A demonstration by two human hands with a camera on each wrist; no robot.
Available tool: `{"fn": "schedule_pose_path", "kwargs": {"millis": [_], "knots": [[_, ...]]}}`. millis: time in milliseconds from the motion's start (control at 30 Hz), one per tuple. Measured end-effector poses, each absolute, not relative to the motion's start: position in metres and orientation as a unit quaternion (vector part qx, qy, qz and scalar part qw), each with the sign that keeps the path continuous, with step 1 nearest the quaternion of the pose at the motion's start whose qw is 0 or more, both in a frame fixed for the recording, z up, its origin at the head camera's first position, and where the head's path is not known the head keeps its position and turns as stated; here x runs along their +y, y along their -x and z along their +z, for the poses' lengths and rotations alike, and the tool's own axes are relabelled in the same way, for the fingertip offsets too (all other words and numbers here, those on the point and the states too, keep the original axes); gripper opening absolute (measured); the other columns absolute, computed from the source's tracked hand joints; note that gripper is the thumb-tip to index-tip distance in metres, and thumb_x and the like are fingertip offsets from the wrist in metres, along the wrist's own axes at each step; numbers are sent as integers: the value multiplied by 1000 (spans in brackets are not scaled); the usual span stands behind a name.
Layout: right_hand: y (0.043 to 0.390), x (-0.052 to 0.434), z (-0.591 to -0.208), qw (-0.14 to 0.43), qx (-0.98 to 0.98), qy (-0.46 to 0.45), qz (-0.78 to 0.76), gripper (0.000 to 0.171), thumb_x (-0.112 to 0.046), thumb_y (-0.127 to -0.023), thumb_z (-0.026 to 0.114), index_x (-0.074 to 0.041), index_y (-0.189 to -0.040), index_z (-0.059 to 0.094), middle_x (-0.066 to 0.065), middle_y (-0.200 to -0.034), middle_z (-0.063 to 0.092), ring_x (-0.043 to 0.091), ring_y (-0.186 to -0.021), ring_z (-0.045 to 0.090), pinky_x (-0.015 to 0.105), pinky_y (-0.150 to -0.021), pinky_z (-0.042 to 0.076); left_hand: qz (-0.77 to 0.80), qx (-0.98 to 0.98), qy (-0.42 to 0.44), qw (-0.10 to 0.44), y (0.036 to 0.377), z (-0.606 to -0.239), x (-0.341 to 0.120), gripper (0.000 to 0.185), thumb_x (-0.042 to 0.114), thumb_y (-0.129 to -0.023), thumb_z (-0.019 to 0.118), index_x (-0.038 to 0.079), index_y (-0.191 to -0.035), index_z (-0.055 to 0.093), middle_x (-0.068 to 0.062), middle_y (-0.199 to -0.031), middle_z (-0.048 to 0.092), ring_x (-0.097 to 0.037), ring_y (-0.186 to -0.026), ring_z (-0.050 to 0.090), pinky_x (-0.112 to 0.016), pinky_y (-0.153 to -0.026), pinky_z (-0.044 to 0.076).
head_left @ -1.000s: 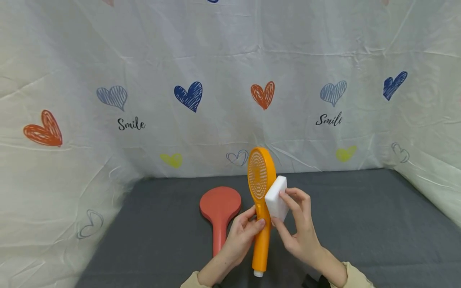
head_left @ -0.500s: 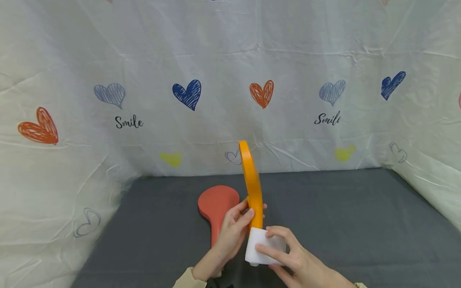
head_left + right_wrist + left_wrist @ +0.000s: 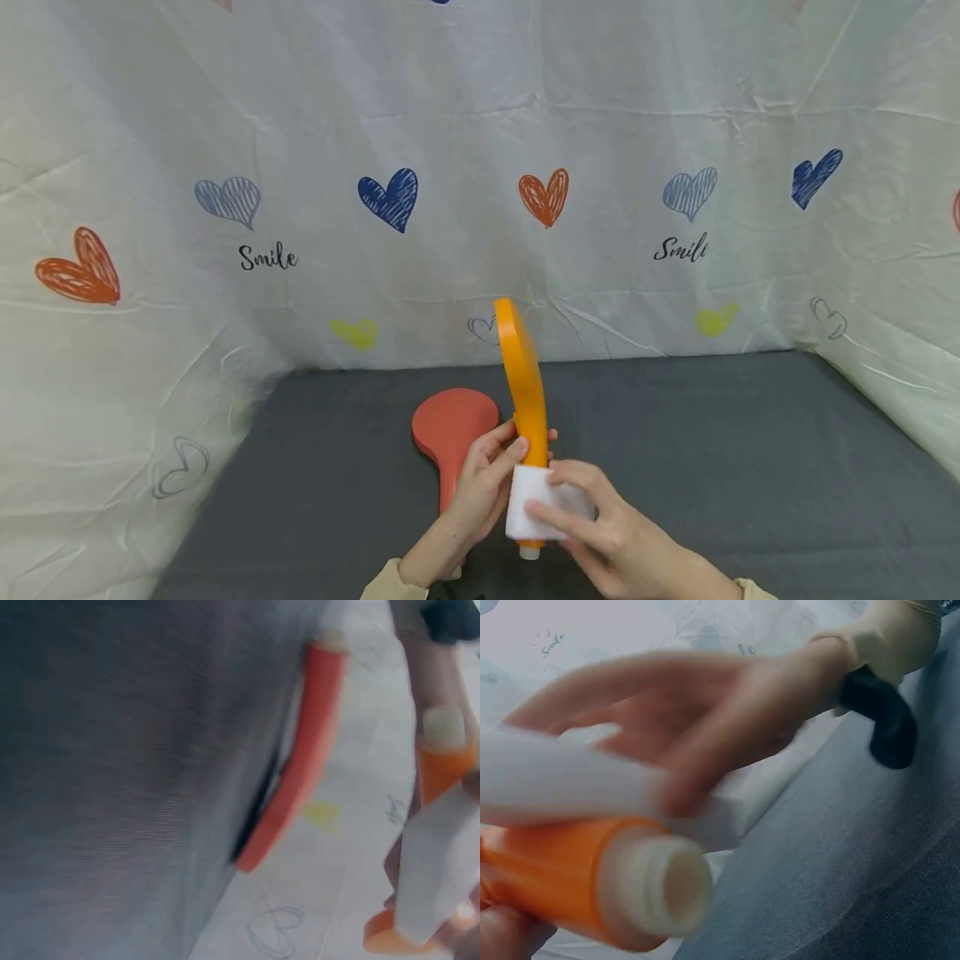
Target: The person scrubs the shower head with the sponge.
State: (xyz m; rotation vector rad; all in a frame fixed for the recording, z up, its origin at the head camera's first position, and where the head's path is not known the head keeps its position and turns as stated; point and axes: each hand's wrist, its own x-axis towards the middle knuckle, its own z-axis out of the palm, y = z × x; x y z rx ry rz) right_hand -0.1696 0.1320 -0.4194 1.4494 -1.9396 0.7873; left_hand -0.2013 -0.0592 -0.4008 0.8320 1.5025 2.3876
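Note:
My left hand (image 3: pixel 483 483) grips an orange shower head (image 3: pixel 522 383) around its neck, holding it upright and turned edge-on in the head view. A white sponge block (image 3: pixel 527 504) lies against the lower handle. My right hand (image 3: pixel 611 525) pinches this sponge between fingers and thumb. Below the sponge pokes the handle's white threaded end (image 3: pixel 529 552), its round opening facing the left wrist camera. In that view the sponge (image 3: pixel 570 780) is blurred and lies along the orange handle (image 3: pixel 562 870).
A red shower head (image 3: pixel 455 425) lies face down on the dark grey cloth (image 3: pixel 712 467), left of the orange one and partly behind my left hand. A white curtain (image 3: pixel 465 108) with printed hearts closes off the back and sides.
The orange shower head has turned from showing its spray face to edge-on. The sponge went from beside its neck down to the lower handle, then slightly up.

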Motion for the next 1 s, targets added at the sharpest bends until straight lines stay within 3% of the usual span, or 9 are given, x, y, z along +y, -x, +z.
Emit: {"fn": "schedule_pose_path", "kwargs": {"millis": [100,267,333,500,667,800,1000], "knots": [[166,134,-420,281,-707,-591,269,32,-15,-97,45,-6,-126,56,19,-128,39,31,-120,36,30,-103,35,807,510,-282,97,203,-401,-60,40,8,-100,39,-12,-134,35,-8,-113,62,-20,-94,58,-33,-88,48],[184,128,-414,379,-691,-542,292,30,-14,-95,49,-1,-120,59,27,-123,40,37,-117,39,34,-104,32,794,519,-300,100,200,-403,-57,44,10,-100,41,-13,-137,32,-9,-126,54,-18,-101,57,-30,-88,48],[192,126,-409,403,-704,-487,322,34,-19,-96,50,0,-123,56,28,-125,37,37,-115,39,30,-100,35,791,520,-304,106,199,-403,-56,44,9,-99,41,-13,-136,33,-11,-129,50,-18,-103,56,-29,-89,47],[198,124,-401,390,-736,-408,374,45,-28,-97,49,-1,-132,47,25,-132,32,30,-113,39,26,-83,36,790,510,-315,128,197,-402,-56,40,6,-100,39,-12,-135,35,-11,-126,51,-20,-103,55,-32,-92,46],[181,125,-411,372,-707,-521,300,34,-18,-96,49,0,-124,55,26,-128,39,38,-118,38,31,-101,35,809,485,-313,113,199,-400,-59,40,8,-101,37,-15,-133,34,-7,-122,57,-18,-105,56,-30,-90,46],[167,130,-420,343,-679,-605,235,29,-14,-95,52,-4,-121,58,22,-125,45,37,-118,40,34,-102,37,822,468,-304,114,202,-399,-62,39,8,-101,34,-12,-135,34,-10,-119,60,-21,-108,57,-33,-93,45],[182,131,-415,374,-678,-567,280,30,-14,-94,53,0,-120,58,27,-125,44,40,-119,39,34,-104,33,817,481,-289,130,201,-402,-59,42,9,-101,38,-13,-136,33,-7,-122,57,-18,-105,57,-31,-91,46]]}}
